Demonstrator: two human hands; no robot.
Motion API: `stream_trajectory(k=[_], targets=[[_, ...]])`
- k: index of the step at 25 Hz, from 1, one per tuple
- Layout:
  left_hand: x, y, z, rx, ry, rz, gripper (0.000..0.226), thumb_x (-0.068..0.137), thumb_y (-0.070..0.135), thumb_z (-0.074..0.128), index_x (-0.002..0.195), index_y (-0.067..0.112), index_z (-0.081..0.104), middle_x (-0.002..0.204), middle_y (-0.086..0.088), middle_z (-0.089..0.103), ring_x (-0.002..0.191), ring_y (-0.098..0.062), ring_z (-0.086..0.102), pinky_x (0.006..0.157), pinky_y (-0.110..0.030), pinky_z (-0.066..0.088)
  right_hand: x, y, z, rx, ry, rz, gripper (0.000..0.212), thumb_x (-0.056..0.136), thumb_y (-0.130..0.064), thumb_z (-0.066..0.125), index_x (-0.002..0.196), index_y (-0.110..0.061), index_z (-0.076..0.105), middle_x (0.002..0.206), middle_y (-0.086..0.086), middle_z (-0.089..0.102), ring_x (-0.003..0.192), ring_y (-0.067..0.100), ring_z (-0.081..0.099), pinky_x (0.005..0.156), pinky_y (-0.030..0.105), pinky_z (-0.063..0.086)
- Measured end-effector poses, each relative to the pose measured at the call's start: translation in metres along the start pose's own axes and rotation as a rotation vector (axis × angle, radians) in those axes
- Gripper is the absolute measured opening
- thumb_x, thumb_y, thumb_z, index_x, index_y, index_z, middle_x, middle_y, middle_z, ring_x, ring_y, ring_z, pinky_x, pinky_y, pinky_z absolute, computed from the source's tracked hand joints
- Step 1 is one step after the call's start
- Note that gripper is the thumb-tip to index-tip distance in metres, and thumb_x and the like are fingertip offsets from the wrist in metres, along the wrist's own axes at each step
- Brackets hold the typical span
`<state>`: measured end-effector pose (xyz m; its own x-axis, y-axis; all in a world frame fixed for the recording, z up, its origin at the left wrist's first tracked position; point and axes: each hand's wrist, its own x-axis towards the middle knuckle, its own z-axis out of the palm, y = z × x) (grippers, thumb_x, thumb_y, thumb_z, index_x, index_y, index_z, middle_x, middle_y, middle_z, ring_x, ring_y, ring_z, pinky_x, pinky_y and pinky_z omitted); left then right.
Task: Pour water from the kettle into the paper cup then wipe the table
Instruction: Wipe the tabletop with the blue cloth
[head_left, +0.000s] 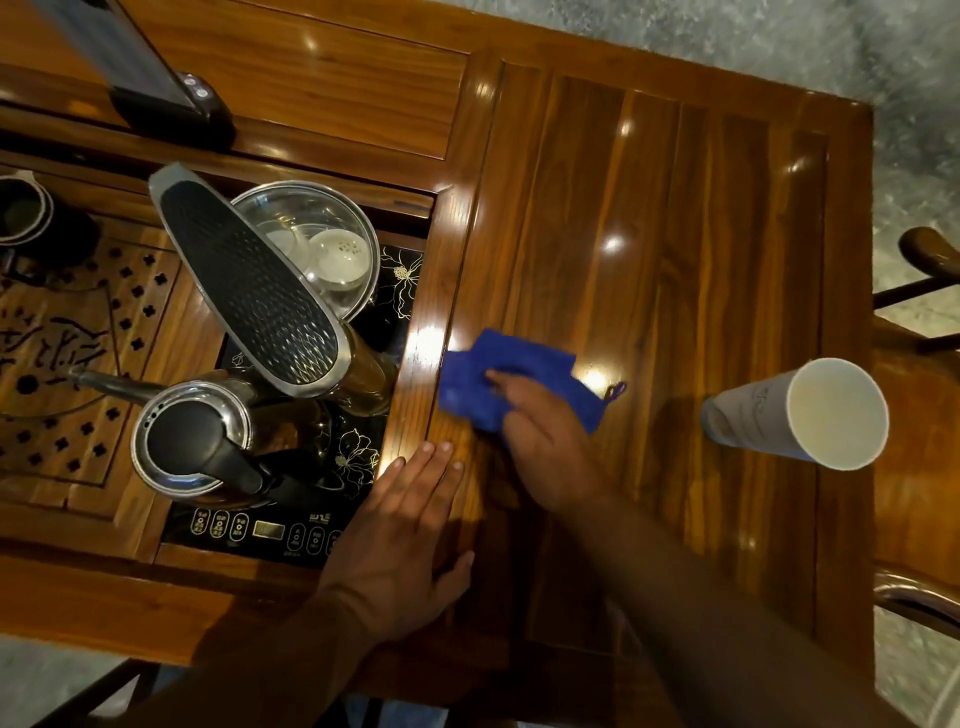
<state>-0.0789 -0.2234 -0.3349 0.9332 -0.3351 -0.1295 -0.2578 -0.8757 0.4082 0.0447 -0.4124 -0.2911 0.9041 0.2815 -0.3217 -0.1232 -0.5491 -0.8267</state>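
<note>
My right hand (545, 441) presses a blue cloth (478, 379) flat on the glossy wooden table (649, 234), near the edge of the sunken stove. My left hand (405, 540) lies flat and open on the table's edge beside the stove panel, holding nothing. The steel kettle (192, 436) with a black lid and handle stands on the black stove at the left, its spout pointing left. A white paper cup (800, 410) stands upright near the table's right edge, well apart from both hands.
A black induction stove (270, 530) with touch buttons is set into the table. On it stand a tall faucet arm (249, 280) and a steel bowl (311, 249) holding small white cups. A carved tea tray (78, 353) lies left. Chair arms (924, 249) are at right.
</note>
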Motion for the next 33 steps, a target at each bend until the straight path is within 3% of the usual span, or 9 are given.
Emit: stream_trajectory(k=[3,5,8,13,17,19,20,24,33], targets=[[-0.002,0.000,0.001,-0.013,0.035,0.032,0.091,0.088,0.050,0.066,0.158,0.003,0.033,0.169,-0.017,0.025,0.159,-0.030,0.015,0.126,-0.054,0.021,-0.048,0.022,-0.008,0.001,-0.028,-0.074,0.045,0.095,-0.022,0.049,0.132,-0.005,0.066,0.141,0.001,0.058,0.131,0.005,0.050,0.115,0.015,0.031],[-0.003,-0.001,0.001,-0.009,0.047,0.037,0.091,0.088,0.050,0.065,0.159,0.004,0.031,0.170,-0.016,0.022,0.158,-0.031,0.016,0.125,-0.055,0.022,-0.064,0.028,-0.017,0.005,-0.038,-0.044,0.046,0.093,-0.016,0.048,0.133,-0.026,0.068,0.145,-0.008,0.057,0.138,0.006,0.049,0.118,0.023,0.031],[-0.003,-0.001,0.003,0.004,0.040,0.026,0.092,0.089,0.052,0.063,0.160,0.005,0.030,0.171,-0.013,0.019,0.159,-0.031,0.015,0.125,-0.055,0.023,-0.057,0.024,-0.018,0.042,0.100,0.013,0.055,0.093,-0.022,0.043,0.136,-0.054,0.054,0.152,-0.008,0.050,0.141,-0.005,0.040,0.117,0.012,0.024],[-0.004,-0.001,0.005,0.012,0.055,0.044,0.091,0.090,0.054,0.061,0.159,0.004,0.031,0.171,-0.014,0.020,0.158,-0.032,0.016,0.124,-0.055,0.023,0.042,0.014,-0.034,0.077,0.222,0.184,0.049,0.108,-0.009,0.041,0.156,-0.015,0.041,0.157,0.014,0.049,0.144,0.030,0.046,0.120,0.050,0.038],[-0.003,-0.001,0.005,-0.006,0.085,0.054,0.091,0.089,0.051,0.065,0.159,0.002,0.031,0.170,-0.016,0.023,0.158,-0.033,0.019,0.124,-0.056,0.024,0.062,-0.012,-0.001,-0.112,0.094,0.016,0.034,0.102,0.005,0.053,0.134,0.016,0.057,0.146,0.037,0.052,0.138,0.052,0.049,0.124,0.032,0.027],[-0.004,-0.003,0.007,-0.051,0.110,0.068,0.084,0.089,0.048,0.068,0.153,0.001,0.041,0.166,-0.018,0.031,0.156,-0.035,0.023,0.124,-0.056,0.024,0.024,-0.019,0.018,-0.103,0.024,-0.069,0.034,0.105,-0.003,0.049,0.130,0.015,0.061,0.138,0.031,0.061,0.133,0.041,0.056,0.117,0.019,0.031],[-0.006,-0.004,0.007,-0.072,0.118,0.073,0.077,0.090,0.046,0.069,0.149,0.001,0.048,0.163,-0.018,0.038,0.155,-0.035,0.027,0.124,-0.056,0.025,0.001,-0.017,0.022,-0.083,0.032,-0.133,0.036,0.105,-0.010,0.048,0.130,0.009,0.064,0.135,0.023,0.063,0.130,0.028,0.057,0.115,0.024,0.034],[-0.015,-0.007,0.013,-0.057,0.174,0.053,0.056,0.095,0.046,0.063,0.136,0.009,0.058,0.151,-0.014,0.052,0.149,-0.031,0.038,0.124,-0.051,0.026,-0.079,0.015,0.000,-0.006,-0.113,-0.061,0.048,0.093,-0.032,0.045,0.138,-0.049,0.052,0.150,-0.011,0.048,0.140,0.002,0.043,0.120,0.026,0.028],[-0.013,-0.009,0.021,-0.073,0.292,0.109,0.044,0.092,0.040,0.071,0.119,0.005,0.063,0.141,-0.017,0.059,0.141,-0.034,0.048,0.119,-0.057,0.034,0.016,-0.005,0.000,-0.106,0.175,0.090,0.058,0.097,-0.023,0.040,0.154,-0.015,0.047,0.164,0.013,0.040,0.150,0.015,0.030,0.121,0.024,0.012]])
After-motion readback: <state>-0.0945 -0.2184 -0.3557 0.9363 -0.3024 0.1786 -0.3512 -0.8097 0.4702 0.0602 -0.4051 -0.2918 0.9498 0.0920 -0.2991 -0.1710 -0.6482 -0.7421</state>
